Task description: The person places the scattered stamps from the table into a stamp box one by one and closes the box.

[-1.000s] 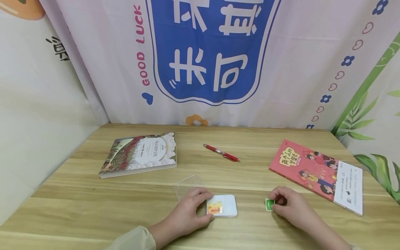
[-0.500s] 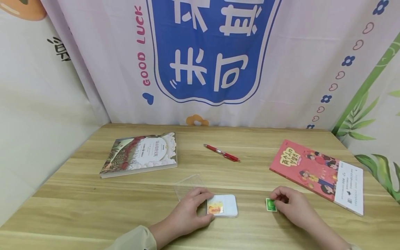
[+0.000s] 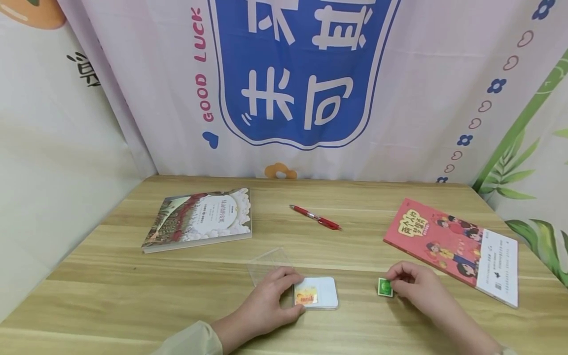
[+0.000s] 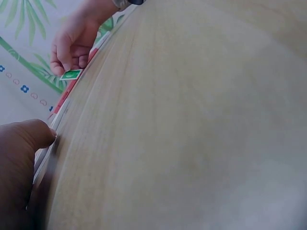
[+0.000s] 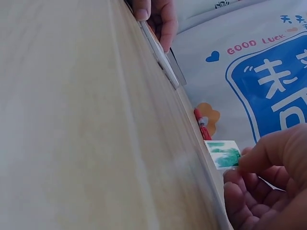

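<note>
My left hand [image 3: 270,298] grips the left end of a small flat white rounded-corner case [image 3: 327,293], thumb at the near edge and fingers at the far edge. On the case's left part lies a small yellow-orange stamp-like piece [image 3: 306,295] with red marks. To the right, my right hand [image 3: 417,288] pinches a small green stamp-like paper [image 3: 385,287] with a pale border between thumb and finger. In the right wrist view this green paper [image 5: 223,155] stands out from the fingertips, above the tabletop. A clear plastic lid [image 3: 266,264] stands behind my left hand, partly hidden.
A picture book [image 3: 199,219] lies at the back left of the wooden table [image 3: 111,296]. Behind the case is a red pen [image 3: 315,217]. A pink-and-white book [image 3: 452,249] lies just beyond my right hand. A printed curtain [image 3: 301,74] hangs along the back.
My right hand has shifted slightly right, and more of the green paper shows beyond its fingertips. The left hand and the case stay where they were.
</note>
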Available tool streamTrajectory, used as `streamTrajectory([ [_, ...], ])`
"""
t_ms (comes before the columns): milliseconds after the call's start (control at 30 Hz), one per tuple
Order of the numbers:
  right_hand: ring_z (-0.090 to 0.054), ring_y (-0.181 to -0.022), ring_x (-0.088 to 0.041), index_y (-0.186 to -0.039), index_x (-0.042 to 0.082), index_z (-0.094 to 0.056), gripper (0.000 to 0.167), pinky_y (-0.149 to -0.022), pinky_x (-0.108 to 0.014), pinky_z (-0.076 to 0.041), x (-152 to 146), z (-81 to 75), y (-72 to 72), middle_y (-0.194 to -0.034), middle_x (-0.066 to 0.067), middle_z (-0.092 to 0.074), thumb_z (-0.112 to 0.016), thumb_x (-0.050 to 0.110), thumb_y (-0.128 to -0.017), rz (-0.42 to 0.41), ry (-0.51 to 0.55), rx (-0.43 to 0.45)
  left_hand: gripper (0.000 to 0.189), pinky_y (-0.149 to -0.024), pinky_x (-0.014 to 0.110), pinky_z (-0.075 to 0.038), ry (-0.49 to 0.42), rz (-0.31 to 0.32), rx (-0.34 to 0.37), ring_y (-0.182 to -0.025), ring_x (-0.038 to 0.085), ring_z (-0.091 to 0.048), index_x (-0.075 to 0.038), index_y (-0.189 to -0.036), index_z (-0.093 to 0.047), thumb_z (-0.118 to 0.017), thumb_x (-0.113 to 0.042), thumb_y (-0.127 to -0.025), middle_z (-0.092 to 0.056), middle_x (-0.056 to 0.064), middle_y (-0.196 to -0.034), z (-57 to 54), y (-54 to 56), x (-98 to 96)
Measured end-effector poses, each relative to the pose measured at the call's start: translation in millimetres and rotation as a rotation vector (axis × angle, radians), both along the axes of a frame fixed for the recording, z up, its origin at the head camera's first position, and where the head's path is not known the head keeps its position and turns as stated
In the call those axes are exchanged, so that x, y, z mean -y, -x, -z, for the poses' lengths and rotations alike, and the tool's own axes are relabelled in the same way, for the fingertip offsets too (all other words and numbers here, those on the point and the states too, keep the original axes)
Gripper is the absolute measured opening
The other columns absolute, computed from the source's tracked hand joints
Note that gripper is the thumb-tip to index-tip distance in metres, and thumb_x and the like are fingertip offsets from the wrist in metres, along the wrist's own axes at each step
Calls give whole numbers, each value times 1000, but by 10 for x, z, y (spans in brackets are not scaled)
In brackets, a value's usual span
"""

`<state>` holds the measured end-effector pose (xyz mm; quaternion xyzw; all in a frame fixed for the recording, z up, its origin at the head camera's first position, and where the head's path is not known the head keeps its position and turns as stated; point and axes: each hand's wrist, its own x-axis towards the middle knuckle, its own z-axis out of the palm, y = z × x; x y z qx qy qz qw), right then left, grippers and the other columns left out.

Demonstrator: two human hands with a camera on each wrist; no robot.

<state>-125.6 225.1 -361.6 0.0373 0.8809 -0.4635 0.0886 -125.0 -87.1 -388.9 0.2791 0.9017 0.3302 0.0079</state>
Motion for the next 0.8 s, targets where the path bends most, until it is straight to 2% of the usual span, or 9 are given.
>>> streamTrajectory([
  [267, -50, -73, -15, -99, -1, -60, 17, -62, -24, -48, -2, -30, 25, -87, -5, -58, -57, 4, -83, -2, 115, 41, 46, -95, 34, -44, 7, 0, -9, -109, 13, -48, -12, -118, -61, -72, -30, -77, -52, -6, -118, -7, -1, 5],
  [500, -50, -75, -16, -99, 0, -60, 16, -63, -26, -48, 38, -58, 19, -88, -5, -58, -57, 5, -84, -8, 127, 55, 46, -95, 34, -44, 8, -1, -7, -110, 14, -48, -11, -118, -61, -72, -30, -77, -52, -6, -118, -13, -2, 10],
  [800, -50, -71, -15, -99, -2, -59, 16, -61, -25, -47, 110, -110, 44, -83, -5, -55, -57, 3, -84, -64, 183, 31, 46, -95, 34, -44, 12, -1, -16, -110, 14, -48, -11, -118, -61, -72, -30, -77, -52, -5, -118, -3, -4, -1],
])
